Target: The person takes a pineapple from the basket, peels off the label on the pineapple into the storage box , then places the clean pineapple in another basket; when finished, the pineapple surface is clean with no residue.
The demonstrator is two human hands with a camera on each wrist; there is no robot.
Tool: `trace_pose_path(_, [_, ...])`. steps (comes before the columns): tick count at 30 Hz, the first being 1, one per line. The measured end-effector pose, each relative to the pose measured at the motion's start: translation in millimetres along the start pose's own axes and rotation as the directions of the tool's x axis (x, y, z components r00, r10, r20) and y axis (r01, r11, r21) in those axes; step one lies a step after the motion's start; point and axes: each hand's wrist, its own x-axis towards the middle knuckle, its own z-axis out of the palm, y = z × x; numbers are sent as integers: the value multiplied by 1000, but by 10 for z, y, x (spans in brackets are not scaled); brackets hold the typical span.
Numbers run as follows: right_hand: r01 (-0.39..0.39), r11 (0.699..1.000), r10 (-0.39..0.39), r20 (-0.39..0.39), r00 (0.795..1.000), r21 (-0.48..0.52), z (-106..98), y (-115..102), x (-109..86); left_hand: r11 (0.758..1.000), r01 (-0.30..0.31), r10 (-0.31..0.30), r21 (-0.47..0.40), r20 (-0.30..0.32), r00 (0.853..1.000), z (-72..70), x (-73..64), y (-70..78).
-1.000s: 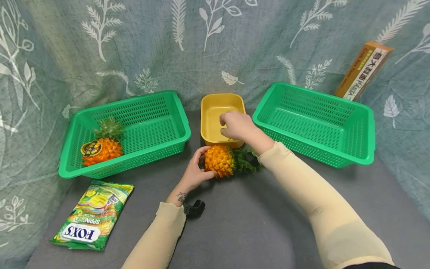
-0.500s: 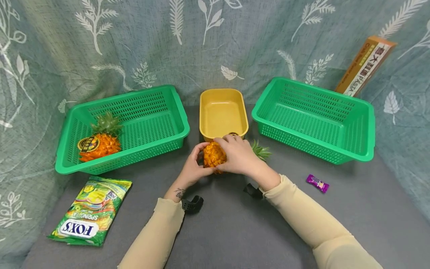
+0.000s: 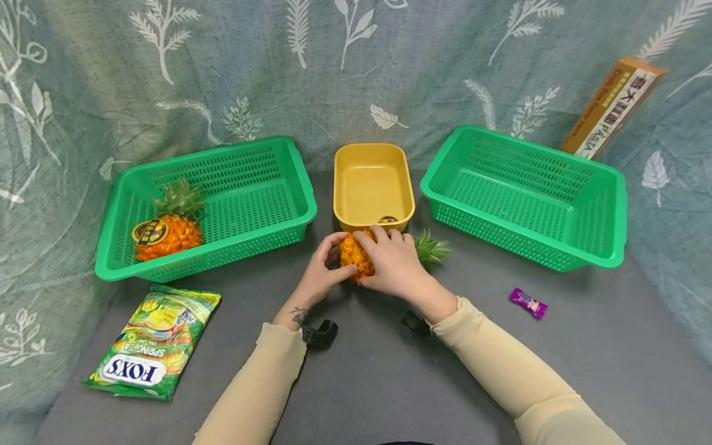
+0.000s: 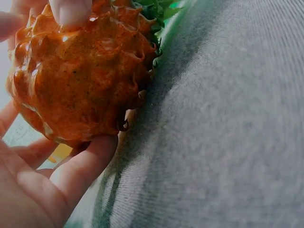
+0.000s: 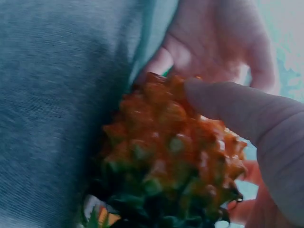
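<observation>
In the head view, a small orange pineapple [image 3: 356, 254] lies on its side just in front of the yellow tub, its green crown [image 3: 431, 250] to the right. My left hand [image 3: 318, 275] curves round its base end, thumb and fingers on opposite sides. Over the middle, my right hand [image 3: 399, 262] grips the fruit with fingers on the far side and thumb on the near side. The left wrist view shows the pineapple's base [image 4: 85, 80] against the left fingers. In the right wrist view, the right thumb presses on the spiky rind [image 5: 166, 137].
Behind is the yellow tub [image 3: 372, 185], with a round black label [image 3: 387, 219] by its near rim. Green baskets stand left [image 3: 250, 207] and right [image 3: 506, 188]; another pineapple [image 3: 172, 235] lies in the left one. Around are a candy bag [image 3: 150, 346], purple sweet [image 3: 528, 303] and pasta box [image 3: 612, 111].
My right hand has come down from over the yellow tub onto the pineapple and grips it. The left hand stays at the base. The purple sweet has come into view.
</observation>
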Motion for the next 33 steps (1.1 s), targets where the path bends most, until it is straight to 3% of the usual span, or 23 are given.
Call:
trace_pose_path(3, [-5,1000,4,-40,999,-11,31,3,-16,999,28,-30,-40,-54,998,18,1,28])
trace_pose_path(6, [-2,1000,1,-68,998,-12,55,16,-38,994,76,-90,-82,-186,978,46,-3,53])
trace_pose_path(8, [3,1000,-4,-79,997,-10,65,27,-55,991,91,-118,-100,-303,946,60,-5,60])
trace_pose_path(12, [21,1000,-22,-82,996,-8,67,47,-101,986,75,-140,-148,-500,854,58,-2,58])
trace_pose_path(15, [45,999,-45,-75,996,-2,61,66,-142,978,36,-152,-204,-592,791,32,8,53])
trace_pose_path(20, [124,992,-122,-70,990,28,38,116,-217,957,-66,-154,-281,-690,708,-43,24,64])
trace_pose_path(26, [265,962,-262,-56,963,59,-7,219,-308,927,-188,-141,-324,-767,626,-145,31,91])
trace_pose_path(33, [463,879,-462,-28,886,112,-32,375,-399,902,-275,-133,-334,-818,559,-232,21,82])
